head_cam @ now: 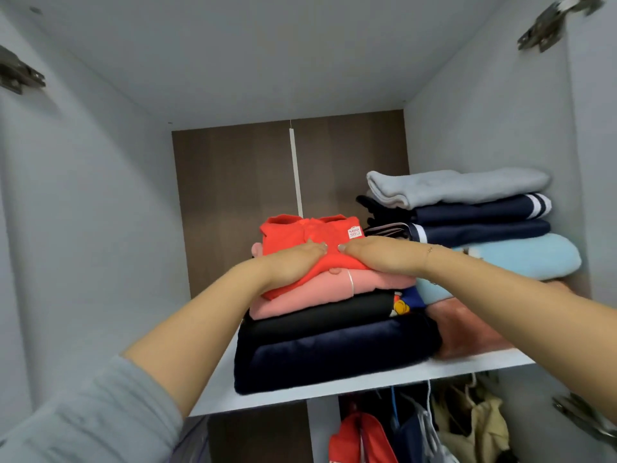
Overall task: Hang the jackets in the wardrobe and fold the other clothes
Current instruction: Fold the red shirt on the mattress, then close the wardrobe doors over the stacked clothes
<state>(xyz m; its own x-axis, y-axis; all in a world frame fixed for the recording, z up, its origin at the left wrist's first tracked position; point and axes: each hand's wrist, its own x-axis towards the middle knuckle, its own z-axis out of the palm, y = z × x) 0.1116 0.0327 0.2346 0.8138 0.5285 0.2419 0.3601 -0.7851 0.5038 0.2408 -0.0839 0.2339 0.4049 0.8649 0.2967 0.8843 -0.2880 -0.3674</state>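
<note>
A person's left hand (293, 262) and right hand (380, 253) press flat, fingers straight, on a folded red polo shirt (310, 235) topping a stack of folded clothes (327, 342) on the white wardrobe shelf (467, 367), beside a second folded pile (474, 222)

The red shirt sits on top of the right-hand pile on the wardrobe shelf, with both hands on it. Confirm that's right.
Not quite. The head view shows the red shirt on top of the left-hand pile, above a pink garment; the right-hand pile is topped by a light grey garment. The rest holds: the left hand and right hand rest on it, on the wardrobe shelf.
</note>
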